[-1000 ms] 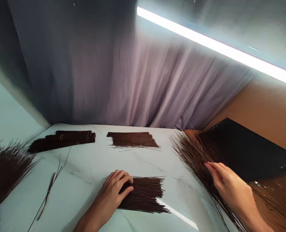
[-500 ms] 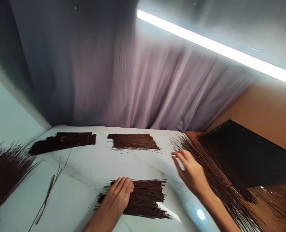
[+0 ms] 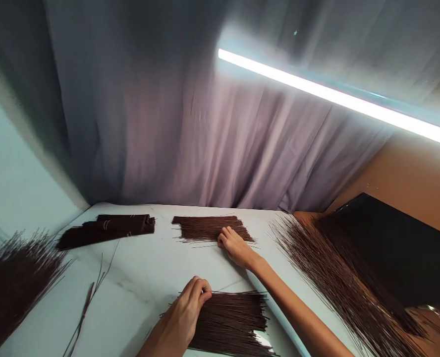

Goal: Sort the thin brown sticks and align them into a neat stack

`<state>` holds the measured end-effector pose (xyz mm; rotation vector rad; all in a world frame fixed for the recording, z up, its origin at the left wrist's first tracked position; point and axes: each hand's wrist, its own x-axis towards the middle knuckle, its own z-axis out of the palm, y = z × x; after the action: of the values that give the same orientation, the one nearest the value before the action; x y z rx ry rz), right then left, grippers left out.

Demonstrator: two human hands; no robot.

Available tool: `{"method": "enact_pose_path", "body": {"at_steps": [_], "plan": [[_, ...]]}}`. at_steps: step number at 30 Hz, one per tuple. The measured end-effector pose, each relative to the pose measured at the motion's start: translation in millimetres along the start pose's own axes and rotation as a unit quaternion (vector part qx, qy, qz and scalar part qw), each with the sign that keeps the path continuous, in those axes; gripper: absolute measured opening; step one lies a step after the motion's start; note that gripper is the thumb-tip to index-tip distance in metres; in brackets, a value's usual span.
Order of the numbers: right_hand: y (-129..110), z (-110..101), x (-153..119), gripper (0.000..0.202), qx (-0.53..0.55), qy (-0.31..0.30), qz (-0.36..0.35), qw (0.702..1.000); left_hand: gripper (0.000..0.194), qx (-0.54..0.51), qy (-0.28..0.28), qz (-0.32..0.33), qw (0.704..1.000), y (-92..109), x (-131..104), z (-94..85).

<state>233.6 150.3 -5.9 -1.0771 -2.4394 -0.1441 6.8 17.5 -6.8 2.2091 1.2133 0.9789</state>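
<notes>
Pale curtain point(image 3: 160, 129) hangs behind a marbled white desk point(image 3: 131, 267). Left hand point(image 3: 192, 302): fingers curled, thumb near fingertips, at the far edge of the near stick bundle point(image 3: 231, 320); grip cannot be confirmed. Right hand point(image 3: 235, 245): fingers bent together at the far stick bundle point(image 3: 205, 228)'s near edge; contents indiscernible.
</notes>
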Motion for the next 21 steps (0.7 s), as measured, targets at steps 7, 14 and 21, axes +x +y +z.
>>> {"method": "enact_pose_path", "body": {"at_steps": [7, 14, 21], "plan": [[-7.4, -22.8, -15.6, 0.018, 0.045, 0.198, 0.082, 0.976, 0.038, -0.235, -0.003, -0.186, 0.954, 24.0, 7.6, -19.3], [-88.8, -54.3, -49.2, 0.009, 0.103, 0.207, 0.097, 0.968, 0.047, -0.369, -0.026, -0.247, 0.896, 20.7, 3.1, -13.0], [-143.8, -40.6, -65.7, 0.012, 0.119, 0.137, 0.148, 0.972, 0.045, -0.334, 0.006, -0.249, 0.909, 27.6, 9.1, -15.0]]}}
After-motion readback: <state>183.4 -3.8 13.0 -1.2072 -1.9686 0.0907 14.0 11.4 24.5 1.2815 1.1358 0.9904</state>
